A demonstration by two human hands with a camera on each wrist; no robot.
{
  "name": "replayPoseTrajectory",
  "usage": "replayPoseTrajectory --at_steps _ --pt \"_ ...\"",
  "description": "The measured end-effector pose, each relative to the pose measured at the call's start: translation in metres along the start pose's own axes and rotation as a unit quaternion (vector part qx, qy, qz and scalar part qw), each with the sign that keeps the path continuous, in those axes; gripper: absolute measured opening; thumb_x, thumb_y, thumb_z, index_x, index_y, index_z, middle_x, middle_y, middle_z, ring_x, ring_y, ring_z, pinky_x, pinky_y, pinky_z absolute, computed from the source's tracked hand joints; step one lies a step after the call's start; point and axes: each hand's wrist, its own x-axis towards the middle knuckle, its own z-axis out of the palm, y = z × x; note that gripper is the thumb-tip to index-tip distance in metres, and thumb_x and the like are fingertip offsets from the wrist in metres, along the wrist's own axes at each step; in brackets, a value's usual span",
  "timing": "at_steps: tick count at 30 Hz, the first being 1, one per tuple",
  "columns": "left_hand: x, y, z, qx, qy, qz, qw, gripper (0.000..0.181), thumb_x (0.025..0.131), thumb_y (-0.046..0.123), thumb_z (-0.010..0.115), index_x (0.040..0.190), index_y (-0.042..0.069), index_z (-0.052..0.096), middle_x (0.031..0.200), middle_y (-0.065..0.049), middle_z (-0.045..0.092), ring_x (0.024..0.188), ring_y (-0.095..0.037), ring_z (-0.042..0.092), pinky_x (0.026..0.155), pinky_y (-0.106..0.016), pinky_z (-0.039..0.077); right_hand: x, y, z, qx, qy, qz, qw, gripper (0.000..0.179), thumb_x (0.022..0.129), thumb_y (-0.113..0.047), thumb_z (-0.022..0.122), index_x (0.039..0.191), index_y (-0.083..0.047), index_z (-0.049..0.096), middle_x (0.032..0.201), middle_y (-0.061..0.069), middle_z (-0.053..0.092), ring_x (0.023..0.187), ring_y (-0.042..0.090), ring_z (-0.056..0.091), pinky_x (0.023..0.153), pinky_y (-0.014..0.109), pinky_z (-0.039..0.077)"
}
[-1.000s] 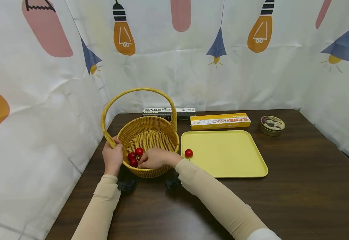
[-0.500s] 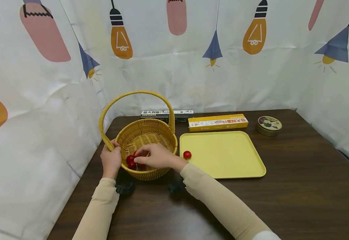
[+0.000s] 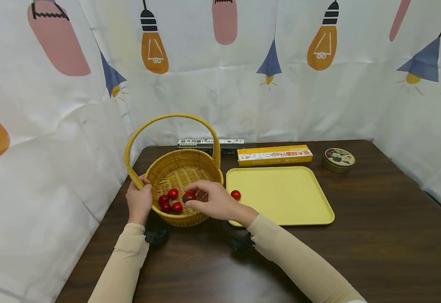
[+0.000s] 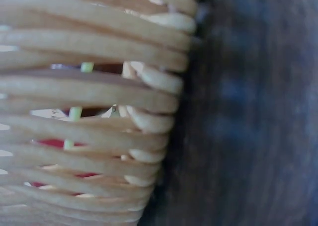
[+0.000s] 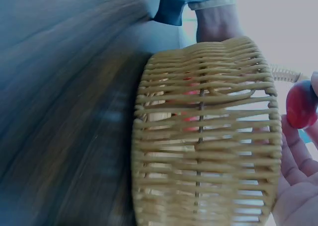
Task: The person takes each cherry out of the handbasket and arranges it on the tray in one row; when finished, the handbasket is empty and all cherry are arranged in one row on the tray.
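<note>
A yellow woven basket (image 3: 184,168) with a tall arched handle stands tilted toward me on the table. My left hand (image 3: 139,202) grips its left rim at the foot of the handle. Several red cherries (image 3: 166,207) lie together inside, low on the left. Over the basket's right front part, my right hand (image 3: 214,202) pinches another cherry (image 3: 188,197) between thumb and fingers. The right wrist view has this held cherry (image 5: 301,105) beyond the rim. Only basket weave (image 4: 89,97) fills most of the left wrist view, with bits of red showing through gaps.
Right of the basket is a yellow tray (image 3: 281,195), a single cherry (image 3: 236,195) at its left edge. Behind stand a yellow pasta box (image 3: 275,155) and a black pasta box (image 3: 209,145). A round tin (image 3: 338,160) sits at the back right.
From among the cherries at the basket's left, my right hand has lifted one and moved right with it. My left hand has kept its grip on the basket.
</note>
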Motion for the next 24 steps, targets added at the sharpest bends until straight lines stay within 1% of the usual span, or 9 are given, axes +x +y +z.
replayPoseTrajectory --at_steps 2,6,9,12,15,18,21,24 --pt "0.0 0.001 0.001 -0.003 -0.004 0.0 1.0 0.026 0.093 0.011 0.046 0.115 -0.002 0.053 0.131 -0.02 0.055 0.112 -0.031 0.049 0.1 -0.048 0.039 -0.007 0.001 -0.005 0.002 0.014 -0.01 0.9999 0.035 0.09 -0.024 0.07 0.123 -0.016 0.063 0.107 -0.007 0.064 0.087 0.007 0.061 0.077 0.027 0.053" --pt "0.001 0.002 0.0 -0.007 -0.006 0.0 1.0 0.026 0.094 0.01 0.045 0.116 -0.002 0.052 0.131 -0.02 0.053 0.113 -0.032 0.049 0.101 -0.049 0.038 -0.018 0.003 -0.018 -0.01 0.042 -0.044 0.9981 0.033 0.089 -0.02 0.072 0.121 -0.014 0.064 0.105 -0.005 0.063 0.085 0.009 0.062 0.074 0.028 0.053" --pt "0.001 0.002 0.0 -0.007 -0.005 -0.001 1.0 0.027 0.094 0.01 0.045 0.117 -0.003 0.052 0.132 -0.02 0.053 0.116 -0.033 0.048 0.103 -0.05 0.037 -0.022 0.005 -0.031 -0.026 0.065 -0.063 0.9956 0.031 0.089 -0.019 0.071 0.119 -0.012 0.065 0.103 -0.003 0.064 0.085 0.012 0.063 0.073 0.03 0.054" --pt "0.002 0.001 -0.001 -0.006 -0.006 -0.002 1.0 0.027 0.094 0.01 0.045 0.116 -0.003 0.052 0.132 -0.02 0.053 0.118 -0.033 0.048 0.104 -0.05 0.036 -0.023 0.006 -0.047 -0.049 0.091 -0.067 0.9924 0.03 0.089 -0.018 0.071 0.117 -0.01 0.066 0.101 -0.002 0.063 0.084 0.015 0.062 0.074 0.035 0.055" --pt "0.002 0.001 -0.001 -0.006 -0.006 -0.003 1.0 0.025 0.094 0.01 0.045 0.114 -0.002 0.052 0.132 -0.02 0.054 0.119 -0.033 0.048 0.104 -0.05 0.036 -0.024 0.009 -0.066 -0.079 0.116 -0.057 0.9886 0.03 0.088 -0.018 0.072 0.116 -0.009 0.066 0.1 -0.002 0.062 0.084 0.017 0.062 0.075 0.037 0.055" --pt "0.001 0.0 -0.001 -0.006 -0.004 -0.003 1.0 0.024 0.093 0.01 0.045 0.114 -0.002 0.052 0.132 -0.02 0.054 0.119 -0.033 0.049 0.104 -0.05 0.037 -0.028 0.014 -0.082 -0.098 0.129 -0.031 0.9862 0.03 0.088 -0.019 0.072 0.117 -0.011 0.066 0.102 -0.002 0.062 0.084 0.016 0.062 0.077 0.036 0.055" --pt "0.001 -0.001 0.0 -0.005 -0.004 0.0 1.0 0.023 0.093 0.01 0.046 0.112 -0.001 0.052 0.131 -0.02 0.054 0.117 -0.033 0.05 0.103 -0.05 0.038 -0.034 0.019 -0.095 -0.106 0.131 -0.002 0.9857 0.031 0.089 -0.02 0.072 0.118 -0.012 0.065 0.105 -0.002 0.063 0.085 0.014 0.062 0.078 0.033 0.054" --pt "0.001 -0.002 0.0 -0.006 -0.005 0.001 1.0 0.021 0.093 0.01 0.046 0.111 -0.001 0.052 0.132 -0.019 0.054 0.117 -0.032 0.05 0.102 -0.049 0.038 -0.042 0.027 -0.104 -0.117 0.122 0.026 0.9853 0.032 0.089 -0.021 0.071 0.119 -0.013 0.065 0.109 -0.002 0.063 0.086 0.014 0.062 0.078 0.033 0.053"
